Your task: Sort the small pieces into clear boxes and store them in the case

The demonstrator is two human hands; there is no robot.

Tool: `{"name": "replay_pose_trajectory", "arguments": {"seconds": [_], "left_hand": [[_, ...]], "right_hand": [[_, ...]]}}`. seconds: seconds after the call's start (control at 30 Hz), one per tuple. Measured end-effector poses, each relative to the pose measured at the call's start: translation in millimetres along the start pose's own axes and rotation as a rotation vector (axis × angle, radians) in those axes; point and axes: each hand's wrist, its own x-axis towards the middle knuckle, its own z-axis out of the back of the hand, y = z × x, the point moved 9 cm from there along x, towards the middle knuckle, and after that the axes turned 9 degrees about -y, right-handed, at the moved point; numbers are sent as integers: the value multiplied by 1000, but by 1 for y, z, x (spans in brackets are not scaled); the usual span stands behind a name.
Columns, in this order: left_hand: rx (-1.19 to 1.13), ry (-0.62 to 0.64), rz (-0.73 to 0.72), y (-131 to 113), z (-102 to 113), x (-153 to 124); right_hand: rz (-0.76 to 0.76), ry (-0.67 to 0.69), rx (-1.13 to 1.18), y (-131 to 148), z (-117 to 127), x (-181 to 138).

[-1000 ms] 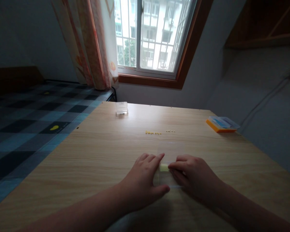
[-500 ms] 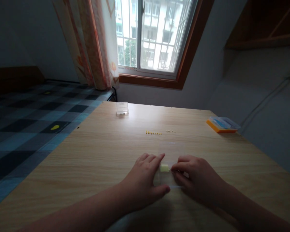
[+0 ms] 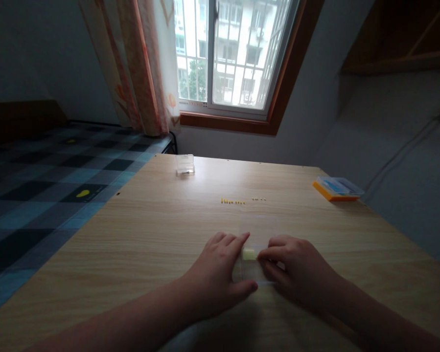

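The left hand (image 3: 220,268), thumb spread from fingers, flanks the clear case (image 3: 251,272) at left; the right hand (image 3: 293,260), fingertips together, is just right of the pale-yellow strip (image 3: 249,254), any grasp indeterminable.

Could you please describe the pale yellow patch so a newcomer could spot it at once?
On the wooden table, look between the left hand and the right hand. There, inside the clear case, sits the pale yellow patch. It forms one compact rectangle, unlike the tiny separate yellow pieces lined up farther back.
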Motion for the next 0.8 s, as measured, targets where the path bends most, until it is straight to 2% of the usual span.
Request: {"name": "replay_pose_trajectory", "arguments": {"seconds": [0.27,0.33,0.4,0.5,0.6,0.7,0.8], "left_hand": [[-12,-25,-11,1,0,0],[-14,-27,-10,1,0,0],[-14,-27,-8,1,1,0],[-7,-23,2,2,1,0],[0,-11,5,3,0,-1],[0,0,11,3,0,0],[3,4,19,4,0,1]], "right_hand": [[-1,-56,82,-1,9,1],[18,-128,142,-3,18,3],[36,-263,196,-11,34,5],[-7,-512,229,-38,58,8],[-158,-674,256,-81,66,10],[-319,-700,307,-121,53,15],[-364,-698,316,-140,39,22]]}}
